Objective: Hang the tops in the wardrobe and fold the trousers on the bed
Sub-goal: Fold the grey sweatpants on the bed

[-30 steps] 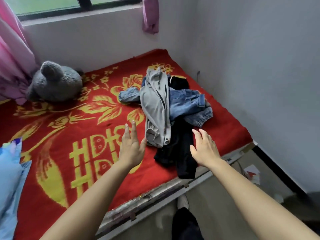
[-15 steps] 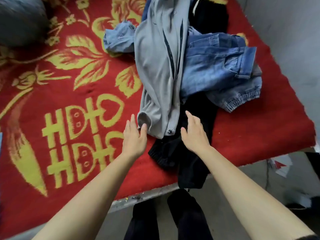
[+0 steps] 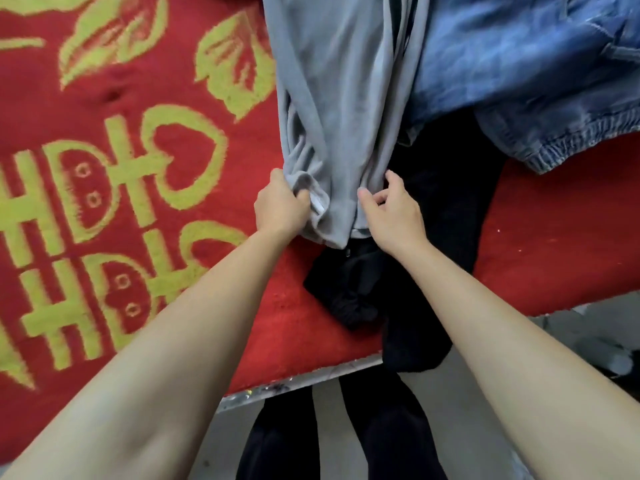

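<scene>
A grey garment (image 3: 341, 98) lies lengthwise on top of the clothes pile on the bed. My left hand (image 3: 280, 206) is shut on the left corner of its near hem, bunching the cloth. My right hand (image 3: 391, 211) rests at the hem's right corner with thumb and fingers apart, touching the fabric. Blue denim trousers (image 3: 519, 74) with an elastic cuff lie to the right, partly under the grey garment. A black garment (image 3: 446, 209) lies beneath both and hangs over the bed's near edge.
The bed carries a red blanket (image 3: 104, 188) with yellow leaves and characters. Its near edge (image 3: 298, 386) runs across the lower middle, grey floor below it. My black-clad legs (image 3: 284, 441) stand against that edge.
I have leaned in closer over the pile. My left hand went from open beside the grey hem to gripping it; my right hand moved onto the hem's right corner.
</scene>
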The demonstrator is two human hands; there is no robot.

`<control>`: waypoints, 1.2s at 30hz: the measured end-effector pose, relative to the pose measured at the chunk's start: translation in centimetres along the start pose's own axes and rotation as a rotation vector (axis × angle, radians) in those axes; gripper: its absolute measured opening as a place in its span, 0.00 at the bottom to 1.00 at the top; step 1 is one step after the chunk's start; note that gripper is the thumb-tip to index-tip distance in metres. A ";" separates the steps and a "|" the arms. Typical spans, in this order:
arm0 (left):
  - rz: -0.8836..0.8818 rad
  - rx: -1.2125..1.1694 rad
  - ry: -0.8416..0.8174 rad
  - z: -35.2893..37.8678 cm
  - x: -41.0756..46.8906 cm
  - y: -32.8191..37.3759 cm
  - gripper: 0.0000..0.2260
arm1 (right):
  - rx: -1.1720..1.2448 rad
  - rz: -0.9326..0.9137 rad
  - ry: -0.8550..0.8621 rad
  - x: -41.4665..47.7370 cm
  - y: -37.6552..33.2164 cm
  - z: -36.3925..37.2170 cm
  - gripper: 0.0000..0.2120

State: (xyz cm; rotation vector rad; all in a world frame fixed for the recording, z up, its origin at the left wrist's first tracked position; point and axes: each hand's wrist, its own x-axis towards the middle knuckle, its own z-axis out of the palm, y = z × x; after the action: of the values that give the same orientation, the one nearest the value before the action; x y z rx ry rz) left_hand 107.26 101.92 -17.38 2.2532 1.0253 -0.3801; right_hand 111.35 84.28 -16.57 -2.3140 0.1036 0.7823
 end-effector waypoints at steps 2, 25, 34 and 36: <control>0.074 -0.013 0.068 -1.2 -0.5 -2.1 0.08 | -0.026 0.072 0.005 0.4 -1.0 0.4 0.21; -0.390 0.459 0.050 -14.1 -6.2 -27.1 0.19 | -0.207 0.197 -0.562 -10.2 -7.7 18.9 0.05; -0.353 -0.172 0.186 -11.7 2.3 -15.9 0.18 | 0.095 0.274 -0.180 -6.0 -9.3 15.8 0.35; -0.346 -0.298 0.209 -11.3 3.4 -14.8 0.18 | 0.133 0.154 0.107 -4.5 -10.6 14.9 0.46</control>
State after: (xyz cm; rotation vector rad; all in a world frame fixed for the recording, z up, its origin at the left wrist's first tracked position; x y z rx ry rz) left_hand 98.34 118.65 -16.70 1.8767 1.4833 -0.1223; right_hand 103.07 101.14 -16.57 -2.2395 0.3735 0.7045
